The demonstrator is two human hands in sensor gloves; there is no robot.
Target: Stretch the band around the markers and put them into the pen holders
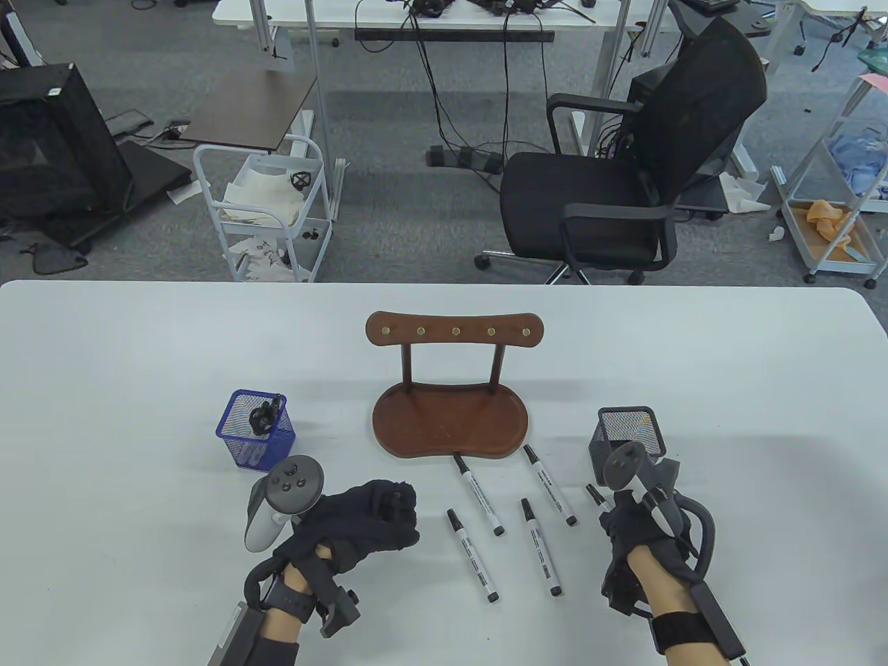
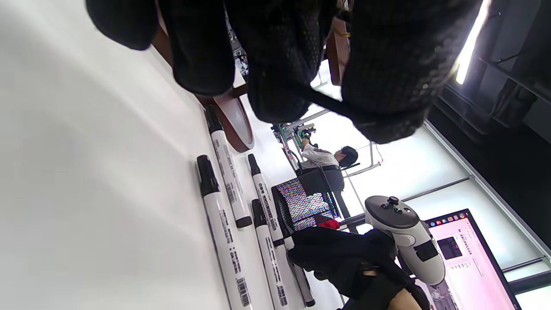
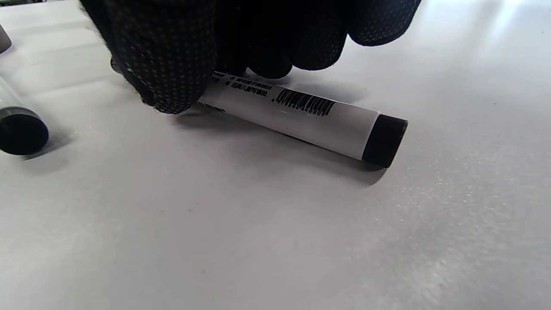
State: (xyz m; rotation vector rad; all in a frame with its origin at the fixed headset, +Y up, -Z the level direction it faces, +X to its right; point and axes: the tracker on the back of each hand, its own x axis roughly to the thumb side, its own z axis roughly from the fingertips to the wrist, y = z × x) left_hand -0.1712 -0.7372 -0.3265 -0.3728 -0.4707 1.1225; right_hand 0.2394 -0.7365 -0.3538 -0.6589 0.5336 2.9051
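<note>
Fifth marker (image 1: 595, 497) near the right hand (image 1: 635, 538): only the capped tip exposed in the table view, barrel hidden under the glove. In the right wrist view, same marker (image 3: 310, 116) covered at its far end by the fingers (image 3: 163, 64); contact or grip not determinable. Second marker (image 3: 19, 129) cut off by the left edge. Contents of blue pen holder (image 1: 255, 430): dark, too small to identify. Interior of black pen holder (image 1: 628, 437) not visible. Left hand (image 1: 361, 524): curled, contents concealed.
</note>
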